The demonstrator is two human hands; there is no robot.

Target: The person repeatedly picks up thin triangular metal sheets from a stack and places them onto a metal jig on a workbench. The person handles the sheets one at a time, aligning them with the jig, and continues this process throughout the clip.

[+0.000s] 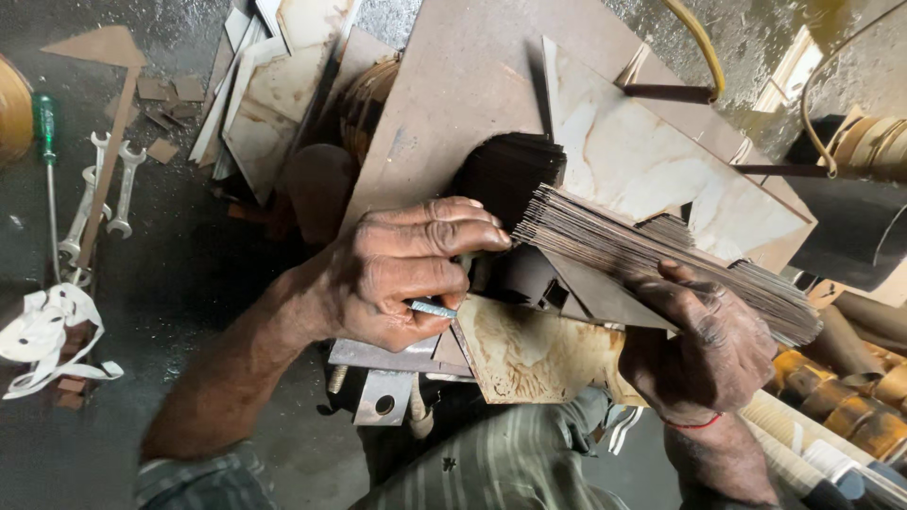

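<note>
Striped grey-green trouser cloth (491,467) fills the lower edge of the head view, nearest the lens. Item one: left hand (397,274), forearm running in from lower left, knuckles up, fingers curled over the near end of a thick stack of thin dark metal laminations (652,255); a small bluish metal pin (433,308) is pinched between thumb and forefinger, so this grip is clenched on the pin while the fingertips rest on the stack's edge. Item two: right hand (704,345), wrist bearing a red thread band (694,424), cupped beneath and around the stack's middle, thumb on the upper side, grasping it. The stack lies slanted across the centre of the view, between both hands, above a mottled cream sheet offcut (534,354) and against a large brown metal plate (463,85). Handling judgement: the pack looks heavy for its bulk, stiff along its length yet prone to fanning and slipping sheet from sheet, edges likely sharp; best held by clamping both flat faces near the middle, with an end squared by the other hand. Surroundings: two grey open-ended spanners (109,194) and a green-handled screwdriver (44,123) on the dark floor at left, a white cloth strip (42,335) below them, yellow hose (704,47) upper right.
</note>
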